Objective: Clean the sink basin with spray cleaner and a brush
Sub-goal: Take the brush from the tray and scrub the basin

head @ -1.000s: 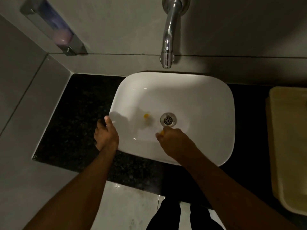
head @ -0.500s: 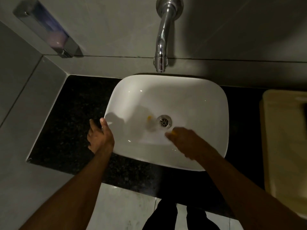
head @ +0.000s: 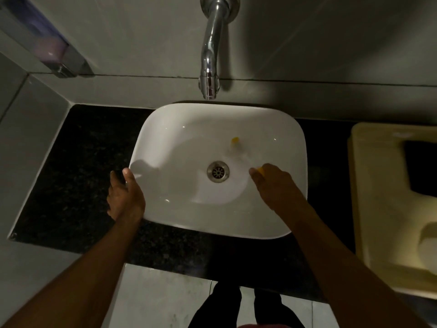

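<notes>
Head view: the right hand [head: 275,185] is clenched around a yellow brush [head: 260,170], only a sliver of which shows past the knuckles, inside the basin [head: 212,119] at 3 o'clock from the drain [head: 218,171]. The left hand [head: 125,197] clasps the rim at 9 o'clock, thumb on top. No spray bottle is visible.

The glazed white ceramic looks smooth and slick; if wet, the bracing hand may slide off, or the brush could skid from the fingers. The yellow spot [head: 235,139] at 1 o'clock from the drain is probably the brush's reflection. The chrome tap [head: 209,55] curves overhead; the counter [head: 78,166] is dark speckled stone.
</notes>
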Available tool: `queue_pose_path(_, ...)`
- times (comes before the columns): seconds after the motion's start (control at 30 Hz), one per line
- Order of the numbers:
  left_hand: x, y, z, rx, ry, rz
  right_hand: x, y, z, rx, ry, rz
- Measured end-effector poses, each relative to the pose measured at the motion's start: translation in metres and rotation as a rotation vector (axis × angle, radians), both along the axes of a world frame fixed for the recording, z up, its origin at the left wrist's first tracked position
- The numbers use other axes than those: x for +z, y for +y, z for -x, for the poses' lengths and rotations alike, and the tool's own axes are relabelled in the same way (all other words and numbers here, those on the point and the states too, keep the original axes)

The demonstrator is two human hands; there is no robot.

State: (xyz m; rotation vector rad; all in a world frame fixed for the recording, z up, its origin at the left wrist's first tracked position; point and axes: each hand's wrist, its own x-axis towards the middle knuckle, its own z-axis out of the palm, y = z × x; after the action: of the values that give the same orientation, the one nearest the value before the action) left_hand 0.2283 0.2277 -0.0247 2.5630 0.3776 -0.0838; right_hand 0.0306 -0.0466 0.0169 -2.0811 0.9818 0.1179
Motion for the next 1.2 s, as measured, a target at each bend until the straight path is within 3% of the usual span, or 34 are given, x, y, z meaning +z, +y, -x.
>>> queue_pose_path(0.13, -0.002, 0.0, -0.003, 0.002, 0.004, 0.006, 0.012, -0.009, 0.003, 0.016, 0.089, 0.116)
queue_pose_path(0.33, -0.007, 0.002, -0.006, -0.004, -0.006, -0.004, 0.029, 0.023, 0.059, 0.251, 0.237, 0.198)
queue_pose_path(0.43, -0.006, 0.003, -0.006, 0.009, 0.007, -0.011, 0.035, 0.0, 0.031, 0.295, 0.333, 0.247)
queue_pose_path(0.53, -0.002, 0.001, -0.006, 0.018, 0.009, -0.009, 0.032, -0.018, -0.017, 0.209, 0.237, 0.097)
queue_pose_path(0.63, 0.001, 0.001, -0.006, 0.006, 0.008, -0.008, 0.022, 0.0, -0.025, 0.344, 0.277, -0.053)
queue_pose_path(1.07, 0.001, 0.002, -0.005, 0.006, 0.014, 0.019, 0.001, 0.018, 0.025, 0.251, 0.177, 0.177)
queue_pose_path(1.2, 0.003, 0.002, -0.005, -0.007, 0.027, 0.027, 0.007, 0.019, 0.003, 0.262, 0.154, 0.197)
